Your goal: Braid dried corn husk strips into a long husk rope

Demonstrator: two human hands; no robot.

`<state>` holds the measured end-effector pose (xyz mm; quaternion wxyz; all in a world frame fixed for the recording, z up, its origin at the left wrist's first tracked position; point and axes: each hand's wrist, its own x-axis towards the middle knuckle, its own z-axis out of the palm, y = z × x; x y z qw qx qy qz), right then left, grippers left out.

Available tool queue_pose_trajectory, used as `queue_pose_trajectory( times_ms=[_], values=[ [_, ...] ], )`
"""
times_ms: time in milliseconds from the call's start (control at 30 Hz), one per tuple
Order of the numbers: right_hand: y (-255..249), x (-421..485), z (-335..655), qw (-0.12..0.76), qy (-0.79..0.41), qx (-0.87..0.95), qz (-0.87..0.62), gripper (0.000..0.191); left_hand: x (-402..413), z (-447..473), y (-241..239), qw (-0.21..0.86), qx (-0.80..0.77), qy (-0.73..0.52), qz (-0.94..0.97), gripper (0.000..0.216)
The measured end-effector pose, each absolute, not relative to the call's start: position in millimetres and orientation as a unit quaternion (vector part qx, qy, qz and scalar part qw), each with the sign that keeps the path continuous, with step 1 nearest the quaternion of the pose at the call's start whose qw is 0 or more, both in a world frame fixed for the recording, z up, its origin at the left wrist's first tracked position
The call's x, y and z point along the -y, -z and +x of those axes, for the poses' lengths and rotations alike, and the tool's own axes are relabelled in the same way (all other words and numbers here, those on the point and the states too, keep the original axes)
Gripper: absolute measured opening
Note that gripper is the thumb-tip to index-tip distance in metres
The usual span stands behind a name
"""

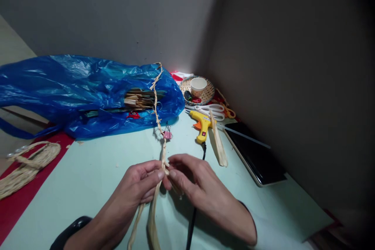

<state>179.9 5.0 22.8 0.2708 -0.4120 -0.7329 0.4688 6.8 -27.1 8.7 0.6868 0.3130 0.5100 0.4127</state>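
Observation:
A thin braided cord of dried husk strips [158, 113] runs from the blue bag down the pale table to my hands. My left hand [140, 183] pinches the cord's near end between thumb and fingers. My right hand [195, 181] pinches the same spot from the other side, fingertips touching the left ones. Loose unbraided husk strips [152, 220] hang below my hands toward the table's front. A small pink binder clip [167, 134] is clamped on the cord a little farther up.
A blue plastic bag [73, 90] holding sticks lies at the back left. A yellow glue gun [202, 125], white scissors [212, 110], a woven tray [208, 93] with a cup [198, 85], a loose husk piece [219, 146] and a black tablet [254, 154] lie right. A woven straw piece [26, 166] sits far left.

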Motion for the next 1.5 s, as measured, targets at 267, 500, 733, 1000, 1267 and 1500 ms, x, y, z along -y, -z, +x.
queue_pose_trajectory(
  times_ms=[267, 500, 733, 1000, 1267, 1500],
  values=[
    [-6, -13, 174, 0.231, -0.543, 0.703, -0.397, 0.02, 29, 10, -7, 0.662, -0.509, -0.41, 0.368, 0.032],
    [1, -14, 173, 0.242, -0.582, 0.674, -0.385, 0.03, 30, 10, 1, 0.627, -0.526, -0.398, 0.414, 0.036],
    [-5, -6, 169, 0.283, -0.499, 0.683, -0.453, 0.021, 34, 4, -17, 0.384, -0.626, -0.294, 0.611, 0.023],
    [-4, -2, 167, 0.307, -0.52, 0.657, -0.452, 0.019, 56, 16, -8, 0.108, -0.555, -0.314, 0.762, 0.022],
    [-2, -7, 171, 0.282, -0.711, 0.536, -0.358, 0.022, 66, 21, 21, -0.156, -0.41, -0.245, 0.865, 0.031],
    [-6, -8, 175, 0.3, -0.719, 0.514, -0.358, 0.02, 47, 14, -11, 0.21, -0.596, -0.385, 0.673, 0.017]
  ],
)
